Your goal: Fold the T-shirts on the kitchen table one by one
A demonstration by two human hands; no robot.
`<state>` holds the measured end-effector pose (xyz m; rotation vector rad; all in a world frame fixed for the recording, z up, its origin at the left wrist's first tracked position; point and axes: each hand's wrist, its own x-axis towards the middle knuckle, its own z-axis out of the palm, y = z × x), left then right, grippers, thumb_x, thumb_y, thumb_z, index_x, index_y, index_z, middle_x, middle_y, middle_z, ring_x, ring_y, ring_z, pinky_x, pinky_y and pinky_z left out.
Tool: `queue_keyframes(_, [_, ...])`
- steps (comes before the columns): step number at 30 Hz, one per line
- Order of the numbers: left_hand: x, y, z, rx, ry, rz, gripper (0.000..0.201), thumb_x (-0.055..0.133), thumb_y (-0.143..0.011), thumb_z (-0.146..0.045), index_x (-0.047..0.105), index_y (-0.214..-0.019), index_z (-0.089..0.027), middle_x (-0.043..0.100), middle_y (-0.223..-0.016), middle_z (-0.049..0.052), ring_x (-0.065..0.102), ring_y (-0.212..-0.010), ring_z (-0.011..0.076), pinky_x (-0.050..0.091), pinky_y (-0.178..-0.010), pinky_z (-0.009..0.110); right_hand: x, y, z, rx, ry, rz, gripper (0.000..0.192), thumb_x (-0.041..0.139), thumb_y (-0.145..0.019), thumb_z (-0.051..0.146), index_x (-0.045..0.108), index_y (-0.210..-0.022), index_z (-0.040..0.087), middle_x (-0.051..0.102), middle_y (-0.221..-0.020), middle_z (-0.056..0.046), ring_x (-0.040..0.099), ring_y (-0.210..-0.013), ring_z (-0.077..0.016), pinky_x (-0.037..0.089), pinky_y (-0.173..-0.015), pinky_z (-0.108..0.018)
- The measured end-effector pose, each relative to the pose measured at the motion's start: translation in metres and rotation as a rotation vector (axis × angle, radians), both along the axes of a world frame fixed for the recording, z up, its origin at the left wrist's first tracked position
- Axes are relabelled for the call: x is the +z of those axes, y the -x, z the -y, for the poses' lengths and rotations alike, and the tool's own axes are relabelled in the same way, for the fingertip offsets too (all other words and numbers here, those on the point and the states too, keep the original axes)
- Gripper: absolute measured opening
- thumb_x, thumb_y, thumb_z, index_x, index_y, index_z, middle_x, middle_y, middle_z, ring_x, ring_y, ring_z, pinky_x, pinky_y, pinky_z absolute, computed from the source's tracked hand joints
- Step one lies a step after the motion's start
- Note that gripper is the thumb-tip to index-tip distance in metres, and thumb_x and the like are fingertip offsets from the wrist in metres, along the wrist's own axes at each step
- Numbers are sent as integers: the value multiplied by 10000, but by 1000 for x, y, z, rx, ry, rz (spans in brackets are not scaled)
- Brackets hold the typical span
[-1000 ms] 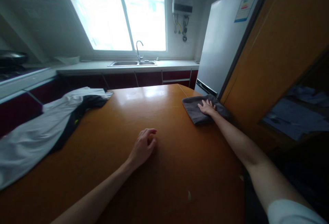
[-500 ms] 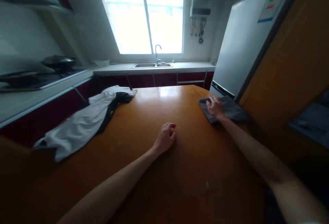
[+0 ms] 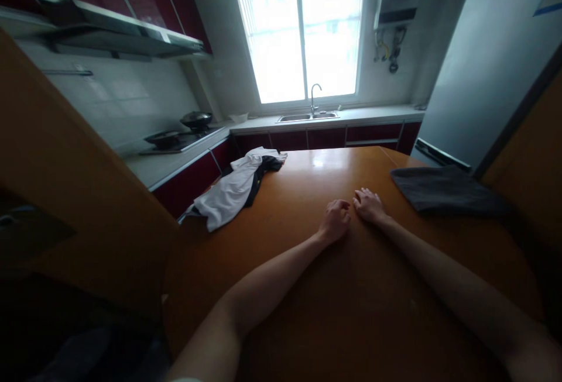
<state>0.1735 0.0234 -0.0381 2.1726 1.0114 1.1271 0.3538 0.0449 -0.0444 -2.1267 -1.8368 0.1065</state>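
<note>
While cloth (image 3: 443, 190) lies on the glossy wooden tabletop (image 3: 285, 224), left hand (image 3: 336, 222) has open, curved fingers, right hand (image 3: 370, 206) straighter open ones.

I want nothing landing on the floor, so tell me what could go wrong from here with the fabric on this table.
1. The white and black garment lies along the left edge of the table; a tug outward could slide it off.
2. The dark gray cloth sits near the right edge, so a push that way might drop it.
3. The left hand and right hand touch neither, so a slipping piece might not be caught.
</note>
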Motion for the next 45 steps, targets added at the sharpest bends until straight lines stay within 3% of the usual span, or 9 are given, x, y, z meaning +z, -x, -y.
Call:
queue_keyframes(15, [6, 4, 7, 46, -11, 0, 283, 607, -781, -45, 682, -1016, -185, 721, -985, 84, 638, -1002, 236, 502, -976, 411, -5, -7, 1, 48, 2, 74, 538, 380, -1007, 392, 529, -1459, 141, 425, -1583, -171, 354, -1482, -293, 271, -1194, -486])
queue_keyframes(19, [6, 7, -2, 96, 58, 32, 286, 620, -788, -66, 695, -1036, -189, 736, -979, 67, 673, -961, 214, 527, -944, 380, -10, -11, -1, 65, -10, 91, 546, 363, -1007, 391, 539, -1448, 122, 433, -1575, -185, 367, -1474, -312, 291, -1184, -505])
queue_keyframes(22, [18, 22, -18, 153, 97, 27, 283, 615, -815, -82, 701, -1060, -193, 755, -973, 55, 696, -927, 196, 542, -901, 334, -11, -12, -2, 69, -14, 106, 544, 363, -1001, 390, 549, -1436, 121, 440, -1568, -190, 375, -1470, -319, 306, -1176, -509])
queue_keyframes(26, [56, 76, -53, 345, 19, -93, 248, 599, -859, -104, 704, -1069, -183, 772, -977, 48, 712, -896, 164, 542, -846, 261, -10, -10, -1, 70, -10, 109, 540, 356, -999, 394, 563, -1421, 129, 442, -1568, -185, 382, -1467, -316, 319, -1169, -502])
queue_keyframes(31, [90, 192, -88, 614, -64, -159, 266, 528, -901, -127, 683, -1116, -153, 727, -1152, 112, 657, -1095, 211, 472, -1003, 315, -13, -7, -2, 55, -29, 113, 548, 338, -997, 392, 564, -1416, 121, 449, -1564, -185, 382, -1466, -319, 307, -1174, -508])
queue_keyframes(35, [95, 289, -90, 876, -48, -245, 288, 506, -892, -135, 688, -1115, -125, 692, -1209, 168, 601, -1190, 286, 418, -1057, 389, -17, -7, -3, 41, -49, 123, 537, 341, -990, 396, 577, -1400, 144, 468, -1551, -179, 395, -1457, -318, 312, -1169, -520])
queue_keyframes(38, [95, 345, -90, 1008, 15, -308, 306, 511, -895, -151, 684, -1144, -116, 690, -1220, 183, 608, -1167, 298, 422, -1025, 388, -20, -7, -5, 38, -55, 136, 526, 347, -980, 392, 592, -1378, 151, 486, -1534, -184, 412, -1445, -319, 325, -1160, -519])
queue_keyframes(41, [95, 379, -99, 1062, 99, -377, 353, 536, -908, -193, 644, -1229, -92, 680, -1259, 196, 599, -1184, 286, 417, -1001, 361, -22, -8, -6, 39, -62, 143, 531, 342, -973, 381, 593, -1373, 137, 489, -1529, -193, 412, -1443, -327, 332, -1156, -519])
queue_keyframes(45, [91, 393, -115, 1060, 229, -465, 352, 632, -887, -282, 664, -1195, -116, 722, -1179, 182, 633, -1119, 292, 438, -933, 355, -22, -8, -5, 34, -69, 141, 542, 333, -976, 386, 582, -1384, 131, 481, -1536, -193, 407, -1446, -327, 330, -1161, -513])
